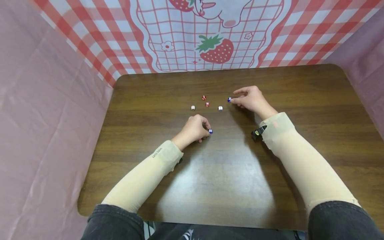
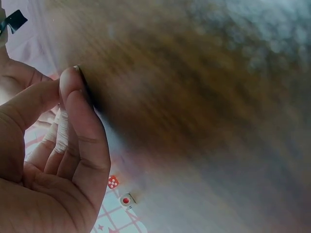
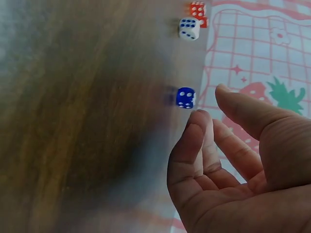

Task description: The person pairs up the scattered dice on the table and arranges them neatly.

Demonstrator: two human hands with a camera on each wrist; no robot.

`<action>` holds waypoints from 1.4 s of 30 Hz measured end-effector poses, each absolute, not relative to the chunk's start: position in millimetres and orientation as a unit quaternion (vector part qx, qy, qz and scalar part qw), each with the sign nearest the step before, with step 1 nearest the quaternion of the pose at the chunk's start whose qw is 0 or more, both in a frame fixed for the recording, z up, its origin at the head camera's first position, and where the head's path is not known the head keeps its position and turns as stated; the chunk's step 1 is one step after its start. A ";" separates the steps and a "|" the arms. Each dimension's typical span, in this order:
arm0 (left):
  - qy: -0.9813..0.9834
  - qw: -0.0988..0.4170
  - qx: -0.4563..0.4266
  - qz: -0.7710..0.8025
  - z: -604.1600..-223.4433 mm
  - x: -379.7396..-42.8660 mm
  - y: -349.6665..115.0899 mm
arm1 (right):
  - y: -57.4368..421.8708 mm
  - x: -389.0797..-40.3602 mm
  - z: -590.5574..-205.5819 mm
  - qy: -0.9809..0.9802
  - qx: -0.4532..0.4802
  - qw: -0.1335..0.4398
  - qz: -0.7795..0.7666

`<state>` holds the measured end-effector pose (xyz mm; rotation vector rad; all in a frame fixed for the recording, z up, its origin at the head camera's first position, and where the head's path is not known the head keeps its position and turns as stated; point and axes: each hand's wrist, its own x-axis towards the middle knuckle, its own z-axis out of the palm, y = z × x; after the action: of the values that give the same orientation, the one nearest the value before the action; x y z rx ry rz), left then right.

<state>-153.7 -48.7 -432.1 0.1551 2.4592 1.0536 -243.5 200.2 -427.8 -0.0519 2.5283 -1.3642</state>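
Thumb and index finger of my left hand (image 1: 195,128) pinch a blue die (image 1: 210,131) low over the wooden table; in the left wrist view the fingers hide it. My right hand (image 1: 250,100) is beside a second blue die (image 3: 186,98), which stands on the tabletop just past the fingertips. Its thumb and index finger are spread apart and hold nothing in the right wrist view. To the left of that die lie a white die (image 1: 220,108), two red dice, one (image 1: 204,97) behind the other (image 1: 207,104), and another white die (image 1: 193,108).
The brown wooden table (image 1: 135,133) has rounded corners. Behind it hangs a red and white checked cloth (image 1: 216,50) with strawberries, and pink cloth (image 1: 45,116) hangs at the sides. A dark wrist device (image 1: 258,132) sits at the right cuff.
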 end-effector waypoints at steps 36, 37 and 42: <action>0.889 0.230 0.054 0.393 -436.5 -155.7 -50.2 | 185.3 -252.2 -438.1 0.926 -0.035 0.115 -0.357; 0.889 0.230 0.054 0.394 -436.4 -155.7 -50.1 | 185.4 -251.7 -438.9 0.927 -0.039 0.114 -0.354; 0.889 0.232 0.053 0.392 -434.2 -155.4 -50.0 | 185.8 -245.4 -438.9 0.927 -0.050 0.114 -0.355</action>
<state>-155.4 -50.0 -434.2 0.1451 2.4420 1.0769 -245.4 185.8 -438.9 -0.1480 2.7169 -1.0409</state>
